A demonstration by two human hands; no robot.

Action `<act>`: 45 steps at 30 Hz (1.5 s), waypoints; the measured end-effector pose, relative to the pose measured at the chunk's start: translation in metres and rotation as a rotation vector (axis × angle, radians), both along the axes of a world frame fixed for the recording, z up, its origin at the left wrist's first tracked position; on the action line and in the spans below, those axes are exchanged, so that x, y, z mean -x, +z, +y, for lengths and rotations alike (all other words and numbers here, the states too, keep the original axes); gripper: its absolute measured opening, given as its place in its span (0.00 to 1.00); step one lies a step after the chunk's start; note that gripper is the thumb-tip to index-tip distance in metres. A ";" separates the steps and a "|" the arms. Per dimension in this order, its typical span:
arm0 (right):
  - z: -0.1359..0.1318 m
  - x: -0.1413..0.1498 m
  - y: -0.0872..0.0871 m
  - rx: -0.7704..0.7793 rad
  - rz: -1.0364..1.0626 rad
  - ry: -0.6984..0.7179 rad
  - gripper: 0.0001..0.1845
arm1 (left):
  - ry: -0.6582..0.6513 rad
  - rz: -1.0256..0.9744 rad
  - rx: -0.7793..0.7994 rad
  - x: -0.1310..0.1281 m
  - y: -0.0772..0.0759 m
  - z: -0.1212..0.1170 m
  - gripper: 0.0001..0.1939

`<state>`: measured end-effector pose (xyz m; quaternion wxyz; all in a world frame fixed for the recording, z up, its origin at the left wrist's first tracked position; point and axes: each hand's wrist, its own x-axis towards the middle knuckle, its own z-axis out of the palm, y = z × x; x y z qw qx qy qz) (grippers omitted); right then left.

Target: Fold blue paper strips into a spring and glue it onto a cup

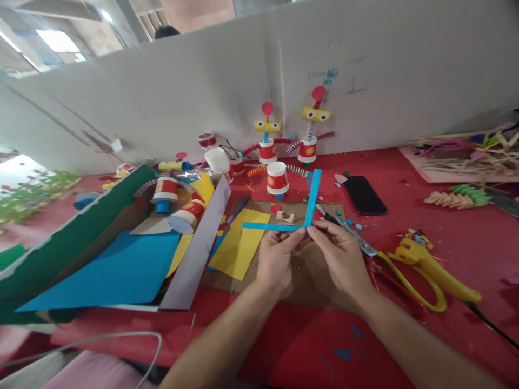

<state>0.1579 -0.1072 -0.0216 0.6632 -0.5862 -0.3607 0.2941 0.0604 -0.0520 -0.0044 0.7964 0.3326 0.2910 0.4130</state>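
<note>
Blue paper strips [312, 200] meet at a corner, where I see left hand [277, 258] and right hand [344, 259] clamping fingers [320, 236] (joining, I judge); next move needs steady alignment.

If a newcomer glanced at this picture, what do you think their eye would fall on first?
Probably the two yellow-headed paper-cup figures, standing at the back of the red table before the pale panel. Next might come the blue paper strips meeting in an L at the centre, pinched at their corner by the left hand and right hand.
</note>
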 end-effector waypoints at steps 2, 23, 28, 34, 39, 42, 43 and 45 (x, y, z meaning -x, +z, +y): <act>0.001 0.000 0.000 -0.005 0.027 0.028 0.12 | 0.002 -0.018 -0.006 -0.001 -0.002 0.001 0.07; 0.005 0.001 0.003 -0.009 0.092 0.002 0.08 | -0.005 -0.012 0.121 0.000 -0.009 0.005 0.08; 0.005 -0.001 0.002 -0.022 0.083 -0.031 0.07 | -0.066 -0.049 0.105 0.000 -0.005 0.003 0.09; 0.003 -0.003 0.001 -0.010 0.021 -0.019 0.07 | -0.035 -0.041 0.083 0.001 -0.004 0.002 0.07; 0.005 -0.005 0.001 -0.031 0.052 -0.013 0.08 | -0.031 -0.055 0.083 0.001 -0.006 0.002 0.06; 0.006 -0.006 -0.001 -0.050 0.106 0.011 0.07 | -0.023 -0.059 0.092 0.000 -0.007 0.002 0.06; 0.006 -0.007 -0.002 -0.047 0.114 0.021 0.07 | -0.012 -0.054 0.094 0.000 -0.008 0.002 0.07; 0.006 -0.007 -0.002 -0.047 0.130 0.034 0.06 | 0.008 -0.041 0.097 0.000 -0.008 0.003 0.07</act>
